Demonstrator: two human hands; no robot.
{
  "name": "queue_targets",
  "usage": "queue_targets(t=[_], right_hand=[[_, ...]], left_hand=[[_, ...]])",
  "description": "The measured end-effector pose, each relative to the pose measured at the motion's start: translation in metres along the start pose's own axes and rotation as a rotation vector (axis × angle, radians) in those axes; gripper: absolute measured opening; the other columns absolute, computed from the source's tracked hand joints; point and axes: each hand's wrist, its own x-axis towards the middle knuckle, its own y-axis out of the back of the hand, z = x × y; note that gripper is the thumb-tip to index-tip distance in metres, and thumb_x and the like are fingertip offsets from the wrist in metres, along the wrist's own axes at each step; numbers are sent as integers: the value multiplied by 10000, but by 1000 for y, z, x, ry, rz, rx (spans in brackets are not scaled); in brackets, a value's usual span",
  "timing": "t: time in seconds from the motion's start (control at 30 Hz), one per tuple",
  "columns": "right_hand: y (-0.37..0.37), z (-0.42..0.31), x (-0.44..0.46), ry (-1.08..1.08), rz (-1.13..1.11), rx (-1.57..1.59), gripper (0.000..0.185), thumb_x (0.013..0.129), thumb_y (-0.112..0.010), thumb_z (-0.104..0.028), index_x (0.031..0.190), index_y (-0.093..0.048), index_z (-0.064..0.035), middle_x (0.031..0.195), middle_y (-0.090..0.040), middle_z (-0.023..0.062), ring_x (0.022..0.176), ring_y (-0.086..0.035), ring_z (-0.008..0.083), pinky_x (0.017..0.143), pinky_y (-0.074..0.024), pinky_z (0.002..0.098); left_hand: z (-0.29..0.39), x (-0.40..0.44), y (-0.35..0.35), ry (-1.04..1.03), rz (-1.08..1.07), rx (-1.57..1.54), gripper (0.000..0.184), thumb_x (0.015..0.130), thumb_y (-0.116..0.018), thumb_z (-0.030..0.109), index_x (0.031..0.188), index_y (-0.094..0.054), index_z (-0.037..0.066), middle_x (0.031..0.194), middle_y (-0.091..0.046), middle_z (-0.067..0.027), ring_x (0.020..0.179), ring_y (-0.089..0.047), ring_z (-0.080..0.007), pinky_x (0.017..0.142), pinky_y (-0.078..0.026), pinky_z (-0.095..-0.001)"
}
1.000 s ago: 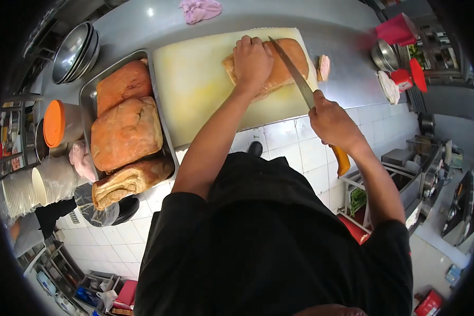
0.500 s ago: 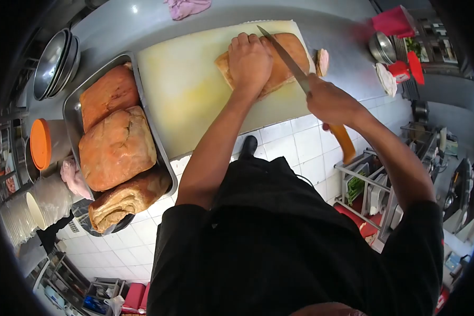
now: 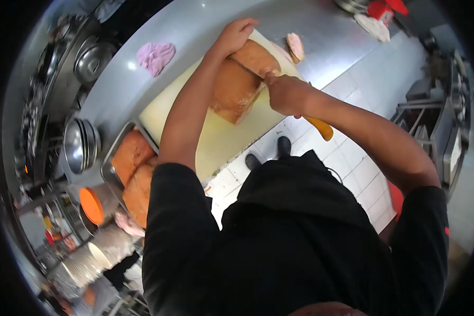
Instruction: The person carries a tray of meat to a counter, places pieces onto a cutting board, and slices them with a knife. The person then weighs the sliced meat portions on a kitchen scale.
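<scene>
Meat slab [image 3: 233,92] lies on the cutting board [image 3: 221,145], probably for firm support, while the right hand [image 3: 288,95] grasps the knife handle [image 3: 320,128] and the left hand [image 3: 236,36], whose grip I cannot tell, is at the slab's far edge, perhaps for steadying.

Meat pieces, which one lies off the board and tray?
The small pinkish piece on the counter, beside the cutting board; the bigger slabs are on that board or in the metal tray.
</scene>
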Motion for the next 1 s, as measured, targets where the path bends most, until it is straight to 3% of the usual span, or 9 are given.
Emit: queue_targets(t=[0.07, 0.1, 0.2, 0.23, 0.33, 0.57, 0.63, 0.83, 1.0], right_hand=[[-9, 9, 4, 57, 25, 34, 435, 793, -379, 17, 1219, -386, 110, 844, -641, 292, 659, -666, 368, 538, -539, 432], [-24, 21, 14, 97, 96, -40, 399, 804, -409, 9, 1198, -402, 78, 859, -637, 297, 782, -655, 420, 661, -530, 486], [-34, 28, 6, 61, 106, 55, 340, 807, -440, 12, 1144, -415, 50, 847, -633, 289, 835, -638, 438, 735, -502, 514], [-41, 31, 7, 39, 129, 87, 296, 799, -467, 25, 1090, -413, 37, 787, -634, 264, 789, -642, 434, 707, -506, 516], [-57, 43, 18, 9, 101, 58, 254, 815, -471, -6, 1064, -429, 24, 823, -647, 262, 807, -653, 422, 707, -514, 516], [-23, 25, 8, 184, 135, -5, 274, 800, -471, 19, 1065, -410, 47, 745, -631, 265, 735, -640, 441, 676, -504, 518], [-18, 22, 7, 123, 100, 48, 281, 797, -477, 15, 1068, -412, 49, 758, -632, 269, 750, -641, 441, 685, -507, 514], [-47, 45, 24, 14, 49, 87, 284, 800, -486, -4, 1072, -422, 44, 804, -639, 269, 781, -646, 433, 697, -517, 499], [-37, 33, 13, 80, 133, 49, 254, 822, -482, -33, 1063, -411, 6, 804, -643, 255, 779, -653, 418, 677, -517, 513]], left_hand=[[-8, -6, -5, 68, -80, -7, 296, 928, -521, 226, 1153, -643, 77, 1121, -649, -83, 1039, -584, -188, 948, -424, -290], [-7, -9, -4, 117, -49, -20, 331, 939, -488, 223, 1182, -622, 43, 1138, -646, -90, 1043, -577, -182, 945, -427, -301], [3, -15, 3, 158, 37, -171, 303, 965, -460, 212, 1127, -646, 36, 1169, -641, -169, 1103, -581, -303, 959, -423, -371], [13, -17, 6, 106, 64, -127, 318, 950, -492, 212, 1119, -633, -17, 1121, -659, -165, 1086, -593, -259, 945, -429, -348], [31, -19, 11, -43, 112, 105, 323, 941, -495, 201, 1123, -627, -31, 1096, -660, -157, 1057, -592, -228, 936, -431, -323], [-12, -19, -3, 177, 115, -333, 344, 944, -468, 198, 1135, -621, -43, 1136, -649, -146, 1094, -576, -240, 971, -413, -324], [-19, -18, -4, 173, 106, -392, 347, 945, -466, 201, 1137, -621, -43, 1135, -650, -144, 1102, -573, -248, 978, -410, -330], [18, -25, 2, -35, 172, 87, 345, 952, -452, 198, 1135, -622, -40, 1150, -639, -146, 1089, -574, -247, 971, -416, -325], [-9, -19, 1, 186, 136, -307, 343, 942, -467, 183, 1162, -607, -39, 1179, -627, -174, 1105, -574, -289, 986, -411, -341]])
